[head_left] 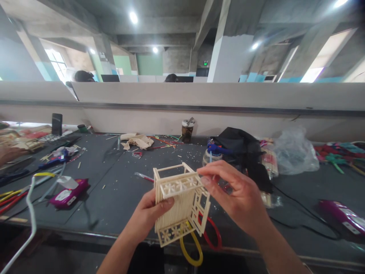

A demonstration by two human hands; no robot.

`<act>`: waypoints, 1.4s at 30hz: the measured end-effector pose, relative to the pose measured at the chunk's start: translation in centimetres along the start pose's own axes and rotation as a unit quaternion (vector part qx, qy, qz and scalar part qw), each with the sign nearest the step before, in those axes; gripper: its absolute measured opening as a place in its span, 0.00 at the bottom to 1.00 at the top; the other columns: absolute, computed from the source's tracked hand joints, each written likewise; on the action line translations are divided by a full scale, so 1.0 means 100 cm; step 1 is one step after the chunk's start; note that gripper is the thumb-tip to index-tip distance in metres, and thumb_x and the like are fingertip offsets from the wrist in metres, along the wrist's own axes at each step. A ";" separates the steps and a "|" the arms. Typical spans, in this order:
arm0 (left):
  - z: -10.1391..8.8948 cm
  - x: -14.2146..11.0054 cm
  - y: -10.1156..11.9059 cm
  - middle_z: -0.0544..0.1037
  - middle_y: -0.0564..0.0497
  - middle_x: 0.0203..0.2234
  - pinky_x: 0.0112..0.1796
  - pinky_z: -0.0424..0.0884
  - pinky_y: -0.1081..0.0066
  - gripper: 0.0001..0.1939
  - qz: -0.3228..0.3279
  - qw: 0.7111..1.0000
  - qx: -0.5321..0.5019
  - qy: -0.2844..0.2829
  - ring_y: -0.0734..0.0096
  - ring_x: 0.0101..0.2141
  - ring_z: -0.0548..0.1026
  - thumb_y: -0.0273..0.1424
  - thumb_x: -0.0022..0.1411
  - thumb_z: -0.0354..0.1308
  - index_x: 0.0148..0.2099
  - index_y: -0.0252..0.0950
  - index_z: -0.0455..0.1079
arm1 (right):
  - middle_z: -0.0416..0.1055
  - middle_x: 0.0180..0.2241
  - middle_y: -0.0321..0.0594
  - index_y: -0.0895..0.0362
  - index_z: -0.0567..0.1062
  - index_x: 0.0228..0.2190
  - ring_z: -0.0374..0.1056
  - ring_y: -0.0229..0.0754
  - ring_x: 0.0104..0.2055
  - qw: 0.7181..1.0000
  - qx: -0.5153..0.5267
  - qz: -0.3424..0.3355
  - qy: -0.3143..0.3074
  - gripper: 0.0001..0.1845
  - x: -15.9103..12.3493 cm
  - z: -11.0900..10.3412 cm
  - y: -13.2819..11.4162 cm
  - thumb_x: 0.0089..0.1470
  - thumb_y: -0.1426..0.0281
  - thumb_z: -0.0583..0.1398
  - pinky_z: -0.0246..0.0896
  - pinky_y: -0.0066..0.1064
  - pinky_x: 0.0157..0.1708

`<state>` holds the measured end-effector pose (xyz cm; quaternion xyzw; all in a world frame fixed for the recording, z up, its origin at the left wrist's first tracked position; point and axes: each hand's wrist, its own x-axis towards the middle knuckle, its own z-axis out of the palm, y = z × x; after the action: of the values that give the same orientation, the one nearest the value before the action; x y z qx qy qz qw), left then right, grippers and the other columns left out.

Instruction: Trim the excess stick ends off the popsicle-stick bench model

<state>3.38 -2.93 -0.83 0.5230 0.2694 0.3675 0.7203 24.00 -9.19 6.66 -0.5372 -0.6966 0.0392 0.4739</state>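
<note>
A small model of pale wooden sticks (178, 207) is held up over the near edge of the table. Its side is made of closely set sticks, with star-patterned railings along the top and bottom and window-like frames on the right. My left hand (144, 217) grips its left side, thumb across the front. At the upper right corner, my right hand (238, 196) has thumb and forefinger closed on the end of the railing. Whether a separate small piece lies between those fingertips is hidden. Below the model hang a yellow loop (191, 262) and a red loop (218, 236).
Purple tissue packs (70, 193) lie at both sides. A blue-handled tool (218, 148) rests on a jar before black cloth (239, 140). At the back stand a cup (187, 131) and a crumpled beige cloth (138, 140). Another person's hand (10, 154) is at far left.
</note>
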 end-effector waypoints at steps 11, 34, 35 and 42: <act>0.008 -0.002 0.008 0.77 0.49 0.44 0.47 0.65 0.68 0.20 0.063 0.982 0.170 -0.053 0.64 0.43 0.72 0.34 0.61 0.57 0.55 0.40 0.70 | 0.69 0.31 0.36 0.55 0.72 0.30 0.65 0.39 0.37 0.995 0.007 -0.026 -0.095 0.06 -0.002 0.006 -0.002 0.58 0.74 0.57 0.60 0.32 0.39; 0.025 -0.003 0.017 0.71 0.52 0.29 0.34 0.65 0.73 0.09 0.139 0.913 0.383 -0.003 0.72 0.31 0.67 0.31 0.66 0.48 0.35 0.35 0.68 | 0.67 0.36 0.40 0.56 0.68 0.37 0.63 0.41 0.42 0.990 -0.031 -0.130 -0.037 0.06 -0.005 0.006 -0.020 0.59 0.77 0.54 0.60 0.35 0.43; 0.026 -0.003 0.017 0.71 0.51 0.31 0.36 0.65 0.72 0.08 0.154 0.906 0.394 -0.001 0.71 0.33 0.68 0.29 0.65 0.48 0.36 0.35 0.68 | 0.68 0.38 0.42 0.57 0.69 0.39 0.63 0.42 0.44 0.987 -0.058 -0.147 -0.039 0.08 -0.005 0.007 -0.023 0.58 0.77 0.54 0.60 0.37 0.45; 0.031 0.002 0.018 0.73 0.45 0.39 0.46 0.66 0.63 0.14 0.233 0.845 0.482 0.001 0.62 0.43 0.70 0.19 0.55 0.49 0.40 0.36 0.70 | 0.64 0.54 0.46 0.55 0.74 0.43 0.56 0.52 0.56 0.963 -0.174 -0.187 -0.086 0.13 -0.004 0.023 -0.025 0.56 0.73 0.57 0.55 0.47 0.53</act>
<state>5.51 -4.16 1.81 0.8512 0.2838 0.3492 0.2702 20.63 -9.53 6.56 -0.4661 -0.8189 -0.1256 0.3103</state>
